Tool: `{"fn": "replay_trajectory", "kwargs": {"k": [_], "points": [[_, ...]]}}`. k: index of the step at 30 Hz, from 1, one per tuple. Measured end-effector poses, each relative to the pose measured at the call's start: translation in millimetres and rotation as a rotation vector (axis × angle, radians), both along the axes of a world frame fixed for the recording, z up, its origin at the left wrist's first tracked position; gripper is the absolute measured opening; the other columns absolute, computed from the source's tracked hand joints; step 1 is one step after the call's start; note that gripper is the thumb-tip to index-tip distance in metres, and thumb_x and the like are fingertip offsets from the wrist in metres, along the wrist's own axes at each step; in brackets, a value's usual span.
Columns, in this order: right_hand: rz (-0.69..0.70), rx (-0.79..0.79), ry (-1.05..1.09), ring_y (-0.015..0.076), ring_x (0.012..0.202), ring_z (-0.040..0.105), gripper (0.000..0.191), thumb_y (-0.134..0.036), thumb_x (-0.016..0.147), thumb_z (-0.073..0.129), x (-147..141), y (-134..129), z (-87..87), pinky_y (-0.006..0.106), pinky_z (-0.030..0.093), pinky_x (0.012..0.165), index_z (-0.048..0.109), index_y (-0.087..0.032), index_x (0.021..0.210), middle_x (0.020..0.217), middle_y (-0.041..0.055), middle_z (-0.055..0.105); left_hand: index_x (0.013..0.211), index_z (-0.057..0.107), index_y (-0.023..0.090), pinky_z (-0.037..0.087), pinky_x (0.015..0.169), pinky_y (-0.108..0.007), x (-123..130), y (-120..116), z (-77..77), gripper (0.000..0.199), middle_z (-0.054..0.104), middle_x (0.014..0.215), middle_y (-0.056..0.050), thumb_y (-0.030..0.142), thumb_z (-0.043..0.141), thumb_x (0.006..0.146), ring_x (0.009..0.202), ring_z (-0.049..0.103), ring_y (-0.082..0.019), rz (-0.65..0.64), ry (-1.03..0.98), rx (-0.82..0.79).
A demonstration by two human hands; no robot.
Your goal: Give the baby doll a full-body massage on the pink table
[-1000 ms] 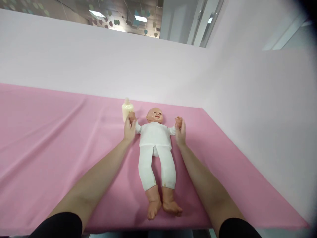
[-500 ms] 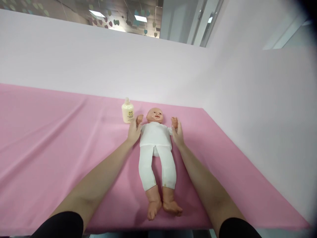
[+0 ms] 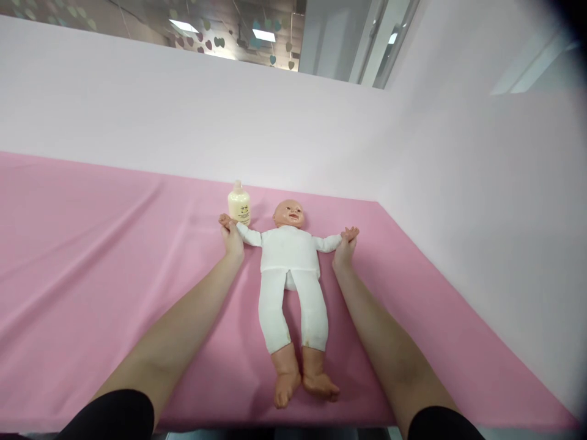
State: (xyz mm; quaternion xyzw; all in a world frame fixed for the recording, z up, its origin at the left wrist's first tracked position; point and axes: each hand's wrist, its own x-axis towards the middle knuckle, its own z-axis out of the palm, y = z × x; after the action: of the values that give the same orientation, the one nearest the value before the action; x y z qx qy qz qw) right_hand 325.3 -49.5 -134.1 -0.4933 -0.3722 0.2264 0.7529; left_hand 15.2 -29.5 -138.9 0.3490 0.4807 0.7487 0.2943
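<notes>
A baby doll [image 3: 290, 250] in a white top and white trousers lies on its back, its head toward the wall and its bare feet toward me. Both its arms are stretched out sideways. My left hand [image 3: 233, 242] is closed around the doll's wrist on the left, just in front of a pump bottle. On the other side my right hand [image 3: 344, 252] grips the opposite wrist, and the doll's small fingers show above my own. The pale yellow bottle [image 3: 239, 205] stands upright, its lower part partly covered by the doll's arm and hand.
A pink cloth [image 3: 114, 275] with a few creases covers the table. White walls [image 3: 183, 116] rise behind it and along the right side. Above the back wall, a window [image 3: 247, 36] shows hanging heart shapes and ceiling lights.
My hands have moved apart, the left to the left and the right to the right. The doll's arms went from bent beside its head to spread wide.
</notes>
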Motion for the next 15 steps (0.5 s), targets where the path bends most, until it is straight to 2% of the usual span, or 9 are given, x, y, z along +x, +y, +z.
{"fn": "replay_trajectory", "kwargs": {"k": [2,4,8,10,12,15], "points": [[0.068,0.102,-0.142,0.0164,0.132,0.04,0.052,-0.037,0.088,0.041,-10,-11,10.8,0.041,0.028,0.113,0.034,-0.02,0.137,0.142,0.0096,0.041,0.114,0.047,0.022,0.044,0.101,-0.038,7,-10,9.6,0.029,0.058,0.122,-0.01,0.039,0.045,0.091,0.117,0.055,-0.021,0.024,0.051,0.02],[0.182,0.149,-0.303,0.0175,0.129,0.043,0.05,-0.036,0.089,0.044,-19,-20,18.4,0.041,0.03,0.112,0.038,-0.02,0.136,0.139,0.0093,0.046,0.117,0.049,0.022,0.042,0.102,-0.038,15,-20,17.9,0.032,0.059,0.122,-0.009,0.037,0.049,0.09,0.117,0.054,-0.021,-0.036,0.21,0.091],[0.382,0.1,-0.707,0.0225,0.122,0.05,0.048,-0.034,0.085,0.052,-32,-28,19.4,0.044,0.035,0.108,0.049,-0.022,0.13,0.131,0.0087,0.055,0.125,0.051,0.021,0.039,0.102,-0.044,30,-32,25.8,0.04,0.06,0.123,-0.01,0.033,0.053,0.087,0.116,0.054,-0.025,-0.315,0.7,0.191],[0.427,0.086,-0.885,0.0247,0.118,0.052,0.046,-0.031,0.082,0.055,-35,-28,16.7,0.047,0.035,0.107,0.053,-0.023,0.127,0.126,0.0077,0.059,0.124,0.055,0.022,0.038,0.102,-0.047,35,-34,27.0,0.041,0.061,0.121,-0.009,0.031,0.056,0.084,0.113,0.054,-0.027,-0.434,0.937,0.203],[0.423,0.088,-0.956,0.0257,0.117,0.052,0.045,-0.029,0.083,0.054,-35,-28,14.8,0.048,0.036,0.106,0.054,-0.024,0.127,0.126,0.0075,0.059,0.124,0.056,0.022,0.037,0.102,-0.048,38,-36,27.9,0.041,0.062,0.121,-0.008,0.029,0.056,0.084,0.112,0.054,-0.028,-0.468,1.063,0.203],[0.402,0.1,-0.89,0.0246,0.119,0.051,0.044,-0.032,0.084,0.053,-35,-29,14.8,0.047,0.036,0.106,0.053,-0.024,0.127,0.126,0.0074,0.059,0.124,0.056,0.021,0.037,0.101,-0.048,38,-37,29.0,0.041,0.062,0.119,-0.009,0.03,0.055,0.084,0.111,0.054,-0.028,-0.415,1.033,0.212]]}}
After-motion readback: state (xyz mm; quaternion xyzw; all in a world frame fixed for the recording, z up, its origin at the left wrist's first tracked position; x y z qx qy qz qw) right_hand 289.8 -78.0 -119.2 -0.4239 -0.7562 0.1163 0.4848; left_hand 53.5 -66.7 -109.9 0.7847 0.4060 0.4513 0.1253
